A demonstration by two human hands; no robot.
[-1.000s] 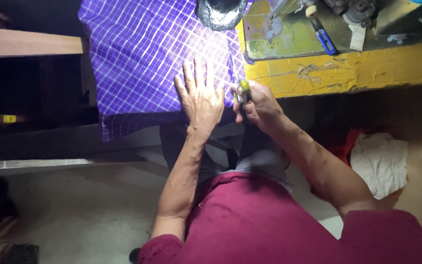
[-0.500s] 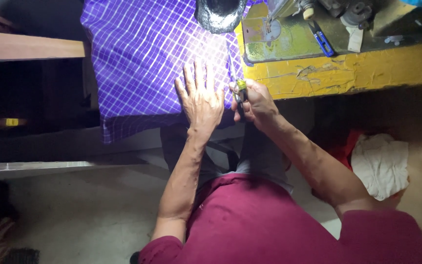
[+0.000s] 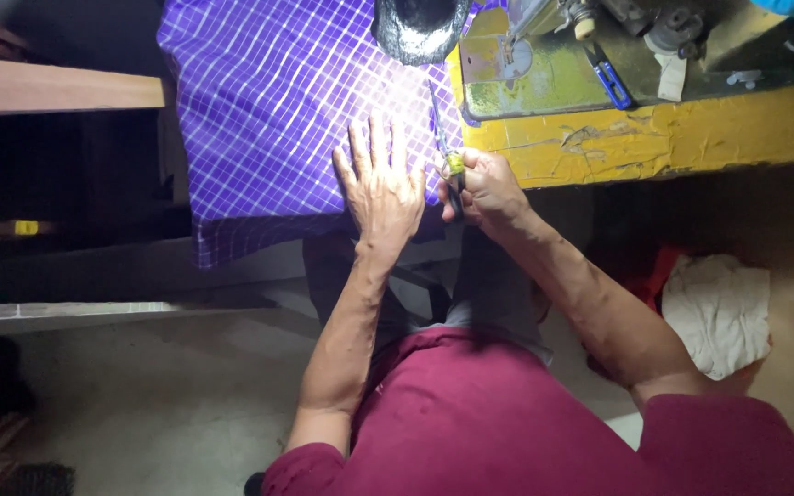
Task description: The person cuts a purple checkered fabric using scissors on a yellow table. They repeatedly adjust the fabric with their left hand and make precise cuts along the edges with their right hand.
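The purple checked cloth covers most of the work surface in front of me, spread flat, with its near edge hanging over the front toward my lap. To its right sits the yellow table with the sewing machine on it, and a dark round weight rests on the far part of the cloth. My left hand lies open, palm down and fingers spread, pressing the cloth flat near its right edge. My right hand is closed around a pair of scissors, whose blades point away from me along that right edge, just beside my left hand. As I judge it, the cutting is under way near the close end of the cloth: the blades sit low on the edge, and most of the length up toward the weight looks uncut. I cannot tell whether the blades are open or shut.
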